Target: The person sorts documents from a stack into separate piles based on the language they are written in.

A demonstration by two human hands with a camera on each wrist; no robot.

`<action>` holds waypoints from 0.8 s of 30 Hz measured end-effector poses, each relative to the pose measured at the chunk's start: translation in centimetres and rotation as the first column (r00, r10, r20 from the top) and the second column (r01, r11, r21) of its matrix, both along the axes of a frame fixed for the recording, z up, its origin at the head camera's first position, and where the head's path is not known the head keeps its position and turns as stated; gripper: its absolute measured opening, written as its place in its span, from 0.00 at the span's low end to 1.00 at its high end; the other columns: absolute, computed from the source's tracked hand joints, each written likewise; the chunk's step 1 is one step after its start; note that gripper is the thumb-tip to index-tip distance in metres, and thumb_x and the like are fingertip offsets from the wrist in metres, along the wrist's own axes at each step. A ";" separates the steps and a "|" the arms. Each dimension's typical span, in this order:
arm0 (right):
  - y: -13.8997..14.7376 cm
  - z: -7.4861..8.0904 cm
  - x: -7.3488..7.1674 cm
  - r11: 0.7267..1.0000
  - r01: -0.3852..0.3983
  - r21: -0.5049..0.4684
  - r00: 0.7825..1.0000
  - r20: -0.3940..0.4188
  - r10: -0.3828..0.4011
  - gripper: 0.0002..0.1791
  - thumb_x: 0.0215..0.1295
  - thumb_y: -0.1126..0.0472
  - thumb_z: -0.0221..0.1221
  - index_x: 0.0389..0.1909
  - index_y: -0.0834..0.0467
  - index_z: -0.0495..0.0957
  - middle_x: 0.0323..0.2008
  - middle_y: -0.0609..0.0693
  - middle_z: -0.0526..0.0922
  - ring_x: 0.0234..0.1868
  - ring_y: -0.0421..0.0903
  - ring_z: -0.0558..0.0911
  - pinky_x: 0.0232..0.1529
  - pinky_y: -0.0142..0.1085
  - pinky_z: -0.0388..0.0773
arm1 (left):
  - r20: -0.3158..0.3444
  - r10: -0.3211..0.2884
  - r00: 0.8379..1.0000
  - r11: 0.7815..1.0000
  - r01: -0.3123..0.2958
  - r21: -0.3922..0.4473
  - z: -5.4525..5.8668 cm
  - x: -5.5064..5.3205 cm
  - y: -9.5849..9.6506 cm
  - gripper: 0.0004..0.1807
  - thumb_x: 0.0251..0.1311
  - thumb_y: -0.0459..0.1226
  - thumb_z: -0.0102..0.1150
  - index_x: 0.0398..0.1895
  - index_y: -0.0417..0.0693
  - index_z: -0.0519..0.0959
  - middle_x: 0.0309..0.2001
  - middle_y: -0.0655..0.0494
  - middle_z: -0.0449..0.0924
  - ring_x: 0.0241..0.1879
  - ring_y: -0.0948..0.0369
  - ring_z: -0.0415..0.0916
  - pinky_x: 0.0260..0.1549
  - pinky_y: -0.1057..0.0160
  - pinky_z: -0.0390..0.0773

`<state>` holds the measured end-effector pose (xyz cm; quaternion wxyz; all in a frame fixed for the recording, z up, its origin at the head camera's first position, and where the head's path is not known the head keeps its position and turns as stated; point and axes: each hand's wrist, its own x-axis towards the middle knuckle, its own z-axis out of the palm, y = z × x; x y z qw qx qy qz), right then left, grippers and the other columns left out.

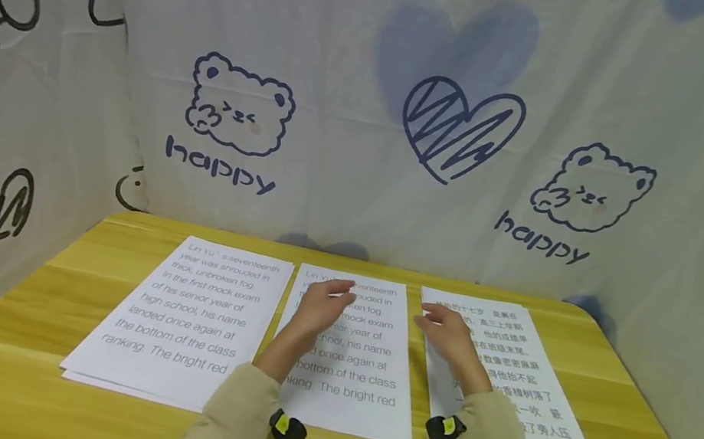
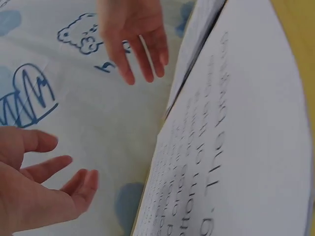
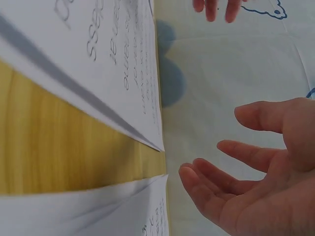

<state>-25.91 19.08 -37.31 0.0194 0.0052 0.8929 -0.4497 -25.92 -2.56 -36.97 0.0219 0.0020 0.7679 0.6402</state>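
Note:
Three stacks of printed paper lie side by side on a table. My left hand [image 1: 321,307] hovers over the middle stack [image 1: 357,399], which carries English text, its fingers loosely bent and holding nothing. Over the left edge of the right stack [image 1: 544,407], printed in Chinese characters, is my right hand [image 1: 450,335], also holding nothing. The left stack [image 1: 182,315] bears the same English text, with no hand near it. In the left wrist view, the left hand [image 2: 44,182] has thumb and fingers spread apart. The right wrist view shows the right hand [image 3: 261,167] with relaxed, parted fingers.
The yellow wood-grain table [image 1: 3,340] runs back to a hanging white cloth [image 1: 345,94] printed with bears, hearts and the word happy. Cloth also closes off both sides. Black wrist cameras sit at the left wrist [image 1: 287,432] and the right wrist [image 1: 445,430].

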 end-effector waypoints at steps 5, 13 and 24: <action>-0.4 -0.2 -0.2 0.999 -0.016 -0.030 1.000 -0.002 0.016 0.27 0.69 0.60 0.53 0.64 0.71 0.66 0.58 0.71 0.71 0.57 0.64 0.73 0.57 0.53 0.70 | 0.034 0.102 0.994 0.986 -0.106 0.126 0.5 -0.4 -3.0 0.21 0.67 0.34 0.51 0.62 0.39 0.73 0.62 0.41 0.71 0.57 0.44 0.72 0.58 0.52 0.70; -0.9 -0.2 -0.6 0.990 -0.003 -0.140 0.999 0.040 0.008 0.27 0.70 0.60 0.52 0.66 0.70 0.64 0.59 0.70 0.70 0.55 0.63 0.74 0.54 0.50 0.74 | 0.000 0.054 0.999 0.997 -0.054 0.060 0.0 -0.6 -6.9 0.22 0.68 0.32 0.50 0.62 0.31 0.70 0.63 0.34 0.68 0.60 0.43 0.69 0.58 0.52 0.71; -1.1 -0.9 -1.1 0.995 0.023 -0.092 0.995 0.094 -0.015 0.27 0.70 0.58 0.53 0.66 0.67 0.65 0.60 0.68 0.71 0.55 0.59 0.75 0.54 0.49 0.73 | 0.047 0.043 0.998 0.998 -0.040 -0.054 -1.5 -0.9 -8.1 0.23 0.65 0.33 0.53 0.62 0.31 0.70 0.59 0.35 0.71 0.58 0.43 0.70 0.59 0.51 0.68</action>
